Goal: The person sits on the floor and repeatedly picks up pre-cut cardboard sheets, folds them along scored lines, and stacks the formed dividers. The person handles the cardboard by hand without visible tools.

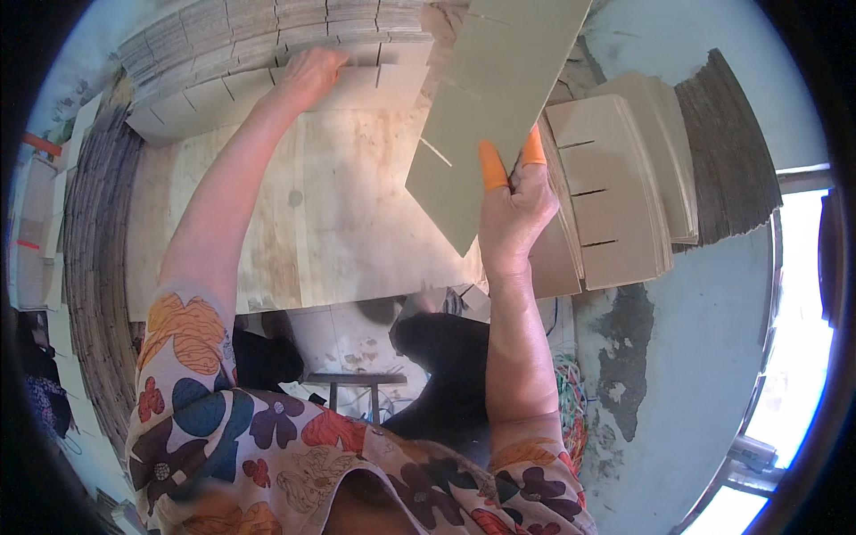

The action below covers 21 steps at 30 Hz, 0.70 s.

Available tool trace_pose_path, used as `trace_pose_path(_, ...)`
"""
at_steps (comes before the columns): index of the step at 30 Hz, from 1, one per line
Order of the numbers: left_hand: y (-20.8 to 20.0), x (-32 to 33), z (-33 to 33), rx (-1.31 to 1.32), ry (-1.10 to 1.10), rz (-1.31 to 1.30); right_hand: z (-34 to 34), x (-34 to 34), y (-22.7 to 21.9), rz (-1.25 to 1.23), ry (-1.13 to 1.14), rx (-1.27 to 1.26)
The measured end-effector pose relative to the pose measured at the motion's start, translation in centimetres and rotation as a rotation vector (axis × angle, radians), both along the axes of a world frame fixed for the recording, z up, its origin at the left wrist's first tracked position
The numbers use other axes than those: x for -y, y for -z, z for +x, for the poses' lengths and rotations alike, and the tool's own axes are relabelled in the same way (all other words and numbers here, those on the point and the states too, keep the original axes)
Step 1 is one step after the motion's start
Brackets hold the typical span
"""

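My right hand [519, 209], with orange finger covers on its thumb and a finger, grips a long grey-green cardboard strip [495, 98] near its lower end. The strip is raised at a slant above the table and has narrow slots cut into it. Farther off to the left, my left hand [309, 78] is closed at the upper edge of an upright slotted cardboard strip [209, 101]. That strip stands at the front of a long row of stacked slotted cardboard [259, 31]. The left fingertips are partly hidden.
A pale wooden tabletop [357, 223] lies between my arms. Slotted light-brown cardboard sheets [615, 201] are piled at the right, beside a darker cardboard stack [727, 152]. Another tall stack [98, 250] lines the left side. A stool [355, 379] stands below the table.
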<state>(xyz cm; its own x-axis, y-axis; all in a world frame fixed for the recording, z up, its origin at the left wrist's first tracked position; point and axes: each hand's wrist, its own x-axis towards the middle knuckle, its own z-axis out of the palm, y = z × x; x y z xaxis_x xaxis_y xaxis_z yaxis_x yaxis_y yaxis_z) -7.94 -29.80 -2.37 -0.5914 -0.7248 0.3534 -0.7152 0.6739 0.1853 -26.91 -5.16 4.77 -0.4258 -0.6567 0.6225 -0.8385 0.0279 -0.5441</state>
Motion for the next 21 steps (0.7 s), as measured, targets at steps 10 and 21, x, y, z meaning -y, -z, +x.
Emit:
trace_pose_path(10, -2.2, -9.7, -2.4, -0.002, 0.386, -0.056, -0.4, -0.2, 0.0, -0.015, -0.04, -0.001)
trace_pose_path(21, -2.5, -13.5, -2.1, 0.023, 0.389, -0.085, -0.2, -0.5, -0.5, 0.07, 0.0, -0.031)
